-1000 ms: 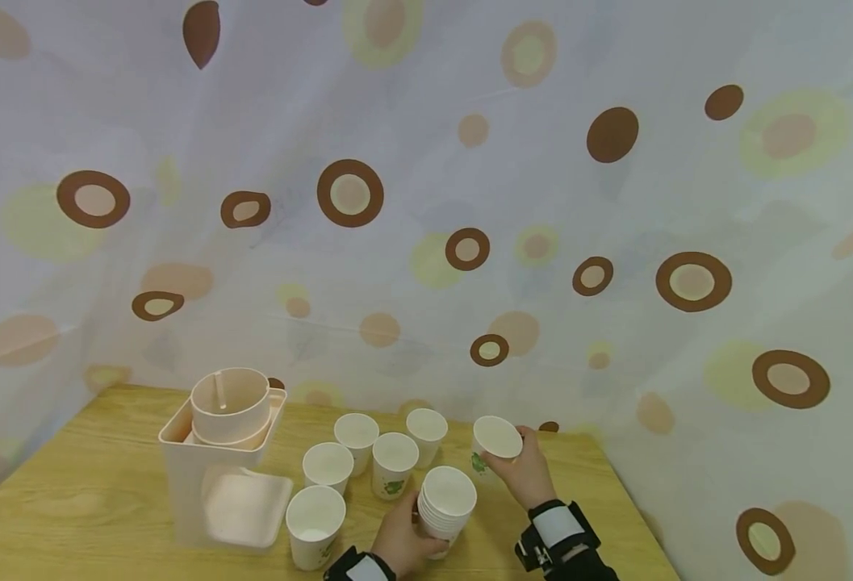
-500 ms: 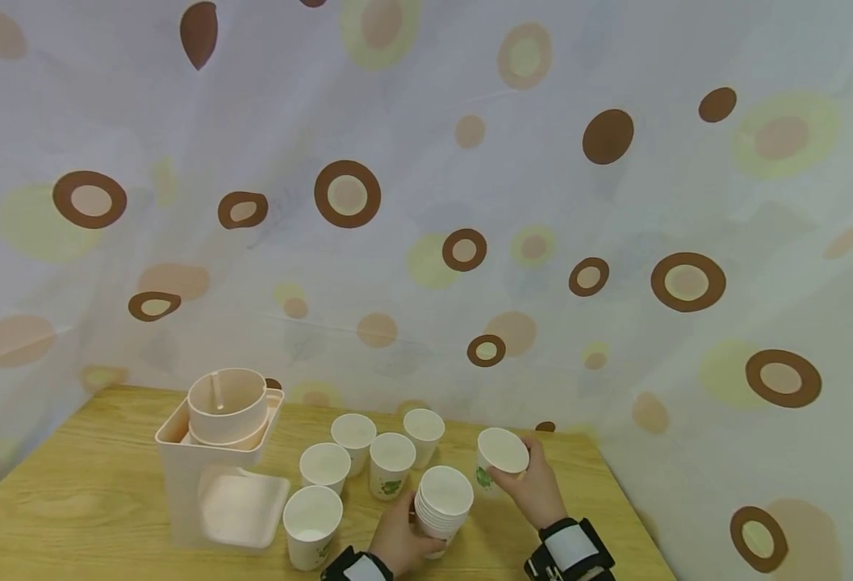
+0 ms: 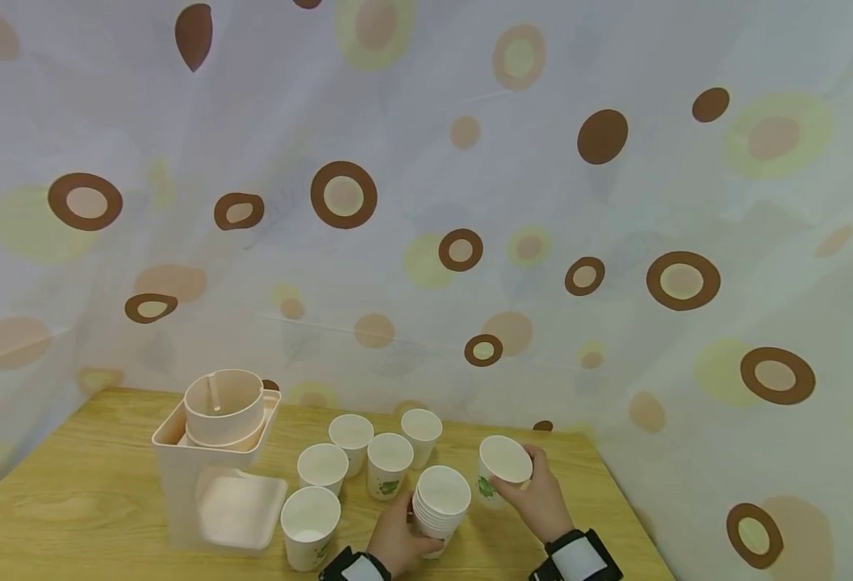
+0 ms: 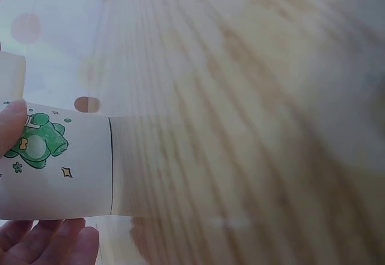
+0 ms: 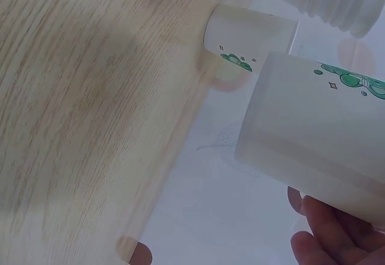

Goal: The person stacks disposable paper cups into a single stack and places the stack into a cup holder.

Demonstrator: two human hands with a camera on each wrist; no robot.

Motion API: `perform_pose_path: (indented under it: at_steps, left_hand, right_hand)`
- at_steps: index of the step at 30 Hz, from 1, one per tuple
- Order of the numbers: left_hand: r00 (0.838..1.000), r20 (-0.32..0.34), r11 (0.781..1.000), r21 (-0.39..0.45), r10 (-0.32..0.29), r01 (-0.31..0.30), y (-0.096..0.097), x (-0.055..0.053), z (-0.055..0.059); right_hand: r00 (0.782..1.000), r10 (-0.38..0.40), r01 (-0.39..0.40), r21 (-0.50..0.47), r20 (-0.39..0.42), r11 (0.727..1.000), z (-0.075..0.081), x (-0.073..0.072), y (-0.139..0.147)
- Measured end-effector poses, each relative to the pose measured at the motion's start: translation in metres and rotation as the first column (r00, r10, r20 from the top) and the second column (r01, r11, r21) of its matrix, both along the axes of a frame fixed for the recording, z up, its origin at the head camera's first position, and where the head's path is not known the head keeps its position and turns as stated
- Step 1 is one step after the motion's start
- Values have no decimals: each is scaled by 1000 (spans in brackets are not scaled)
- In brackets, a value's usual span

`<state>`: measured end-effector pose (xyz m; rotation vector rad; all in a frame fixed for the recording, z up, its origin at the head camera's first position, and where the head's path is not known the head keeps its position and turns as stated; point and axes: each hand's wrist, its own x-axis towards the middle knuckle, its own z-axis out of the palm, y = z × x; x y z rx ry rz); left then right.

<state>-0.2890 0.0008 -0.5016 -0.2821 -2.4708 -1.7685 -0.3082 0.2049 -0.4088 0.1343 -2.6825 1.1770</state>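
My left hand (image 3: pixel 399 539) grips a stack of nested white paper cups (image 3: pixel 442 504) near the table's front. In the left wrist view, the lowest cup (image 4: pixel 66 168) shows a green cartoon animal, with the thumb on one side and fingers on the other. To the right of the stack, my right hand (image 3: pixel 540 502) holds a single paper cup (image 3: pixel 504 461) by its side, its mouth tipped slightly. That cup's base (image 5: pixel 258 108) looks raised off the tabletop in the right wrist view. Several separate paper cups (image 3: pixel 390 453) stand upright, mouths up, left of the stack.
A cream plastic pitcher-like container (image 3: pixel 201 492) stands left of the cups, with a round cup-shaped vessel (image 3: pixel 224 420) sitting inside its top. The wooden table (image 3: pixel 56 484) ends at a patterned cloth backdrop (image 3: pixel 397 339) behind and on the right.
My right hand has drawn its cup back from the far side toward me and slightly right. My left hand keeps its grip on the stack. The head view has shifted slightly.
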Motion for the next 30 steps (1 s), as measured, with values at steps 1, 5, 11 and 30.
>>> perform_pose_path:
  at_steps: [1, 5, 11, 30]
  left_hand:
    - [1000, -3, 1000, 0, 1, -1, 0, 0, 1]
    - [1000, 7, 1000, -4, -1, 1, 0, 1, 2]
    - [1000, 12, 1000, -4, 0, 0, 0, 0, 1]
    - [1000, 11, 1000, 11, -4, 4, -1, 1, 2]
  right_hand:
    - [1000, 1, -1, 2, -2, 1000, 0, 1, 1]
    - [1000, 3, -3, -10, 1, 1000, -1, 2, 3]
    - [1000, 10, -10, -11, 0, 1000, 1, 7, 5]
    - [997, 68, -70, -68, -35, 995, 25, 23, -10]
